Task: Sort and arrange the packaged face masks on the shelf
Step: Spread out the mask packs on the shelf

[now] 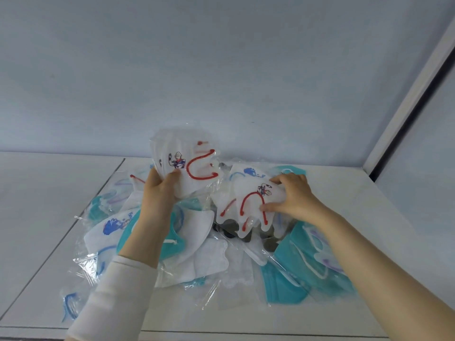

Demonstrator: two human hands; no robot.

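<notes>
On the white shelf, across its middle: a loose heap of packaged face masks. Above the heap's far edge, gripped in the left hand with the thumb across the front: a raised bundle of red-loop packets, white with a cartoon figure. Just to the right, lying on the heap and pinched at its edge between thumb and fingers of the right hand: a matching red-loop packet. Around these: teal masks, blue-print masks, and dark masks half buried.

Probably the step in hand: gathering the red-loop kind into one stack. Lift the right-hand packet straight up, not sideways, so as not to drag slippery neighbours along. Lay it flat against the raised bundle, printed faces the same way, loops on the same side. Square the edges before releasing with the right. Keep the left grip firm and low; beware of fanning and sliding in glossy film. Then check the stray red loop just left of the left hand before choosing a bare patch of shelf for the stack.
</notes>
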